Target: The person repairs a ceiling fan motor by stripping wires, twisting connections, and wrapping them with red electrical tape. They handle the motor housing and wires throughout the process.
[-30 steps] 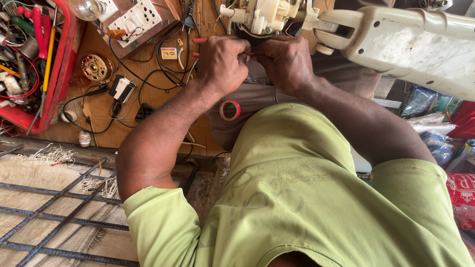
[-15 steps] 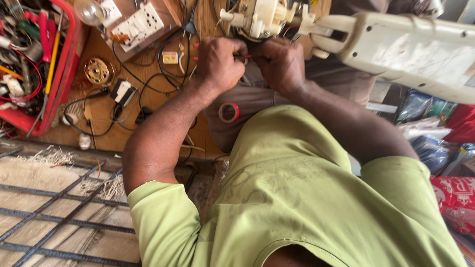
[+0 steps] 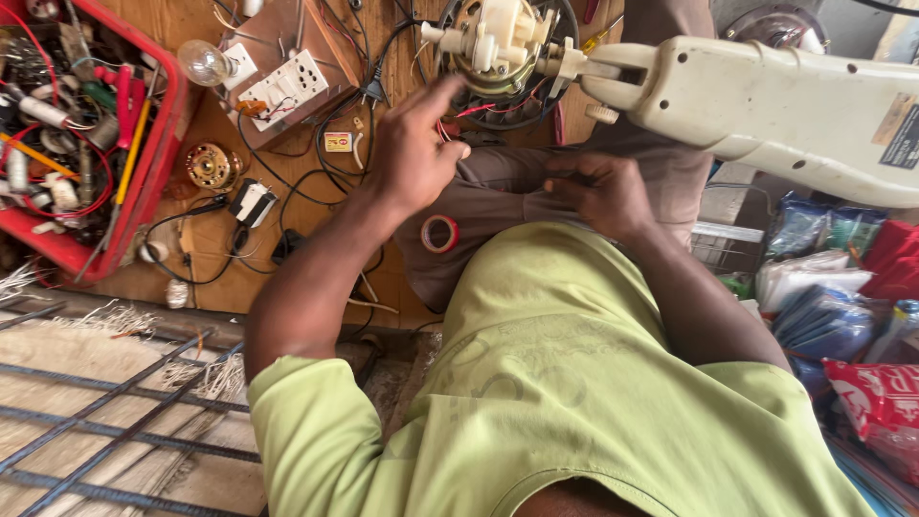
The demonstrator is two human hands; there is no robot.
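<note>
Cream fan motor (image 3: pixel 493 43) sits at the tabletop's (image 3: pixel 287 258) far edge; left hand (image 3: pixel 416 153) reaches it, fingers loosely curled, holding nothing. Right hand (image 3: pixel 603 191) rests half-closed on the lap, empty.

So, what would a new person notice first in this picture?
First, the cream fan body at top right, with its bare motor sticking out at top centre. The left hand reaches up to the red wires just under the motor, while the right hand rests on the lap. At far left sits a red tray crammed with tools and wires.
</note>
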